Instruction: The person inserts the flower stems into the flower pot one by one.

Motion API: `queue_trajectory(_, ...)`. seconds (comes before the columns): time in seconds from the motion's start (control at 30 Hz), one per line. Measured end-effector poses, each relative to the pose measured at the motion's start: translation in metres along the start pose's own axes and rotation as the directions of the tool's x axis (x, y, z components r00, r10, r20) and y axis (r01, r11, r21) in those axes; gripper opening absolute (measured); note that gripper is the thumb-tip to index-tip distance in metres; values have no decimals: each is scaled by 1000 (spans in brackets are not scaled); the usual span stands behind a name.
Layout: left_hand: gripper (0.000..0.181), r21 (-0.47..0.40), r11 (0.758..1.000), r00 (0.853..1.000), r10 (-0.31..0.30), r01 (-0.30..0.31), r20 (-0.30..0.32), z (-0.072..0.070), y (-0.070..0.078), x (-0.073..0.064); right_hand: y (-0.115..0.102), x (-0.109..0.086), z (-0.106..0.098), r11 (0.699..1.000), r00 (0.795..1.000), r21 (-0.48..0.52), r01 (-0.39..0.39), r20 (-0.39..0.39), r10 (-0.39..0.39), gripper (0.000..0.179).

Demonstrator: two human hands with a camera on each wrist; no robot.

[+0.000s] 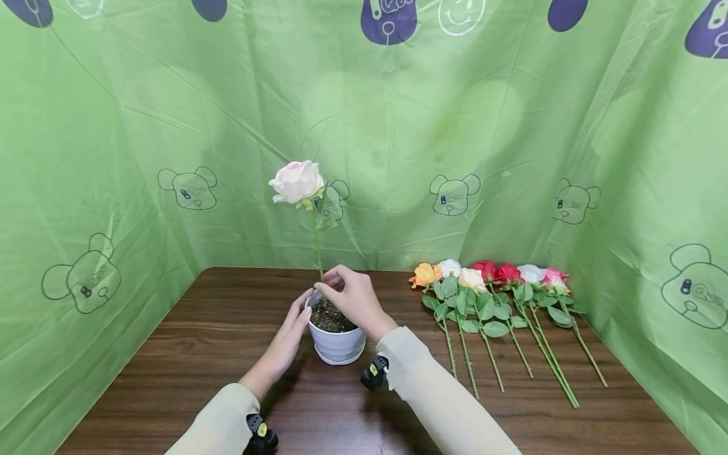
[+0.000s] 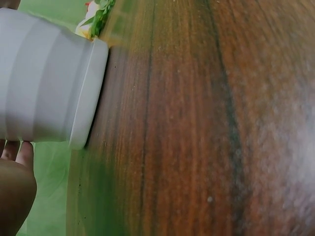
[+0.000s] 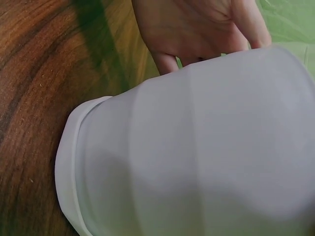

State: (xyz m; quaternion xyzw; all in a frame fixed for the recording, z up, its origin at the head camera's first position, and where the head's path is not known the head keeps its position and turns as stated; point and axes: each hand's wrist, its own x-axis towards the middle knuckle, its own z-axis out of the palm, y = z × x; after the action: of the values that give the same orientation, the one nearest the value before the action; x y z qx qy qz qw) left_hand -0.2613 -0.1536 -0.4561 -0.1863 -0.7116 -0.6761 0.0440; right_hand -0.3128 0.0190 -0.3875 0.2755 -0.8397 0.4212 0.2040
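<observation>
A white ribbed flowerpot [image 1: 338,346] with dark soil [image 1: 332,318] stands upright on the table. A pale pink rose [image 1: 297,182] rises from it on a tall green stem [image 1: 316,243]. My left hand [image 1: 288,332] holds the pot's left side, thumb at the rim; the right wrist view shows this hand [image 3: 192,29] with its fingers behind the pot wall. Over the soil, my right hand [image 1: 359,300] pinches the stem low down, fingers bent at the pot's far rim. In the left wrist view, right-hand fingers [image 2: 24,153] show beyond the pot [image 2: 47,78].
Several cut roses in orange, white, cream, red and pink [image 1: 508,273] lie side by side on the right of the brown wooden table [image 1: 216,328], stems toward me. A green printed curtain [image 1: 375,126] encloses the back and sides.
</observation>
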Motion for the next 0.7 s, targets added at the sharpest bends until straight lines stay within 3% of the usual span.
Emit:
queue_trajectory(0.33,50,7,1000,1000,-16,16,-14,1,1,0,-3,1,-18,997,999,67,34,10,-35,24)
queue_trajectory(0.7,51,30,999,1000,-17,18,-11,1,2,-1,11,-11,-60,1000,995,8,-23,94,22,19)
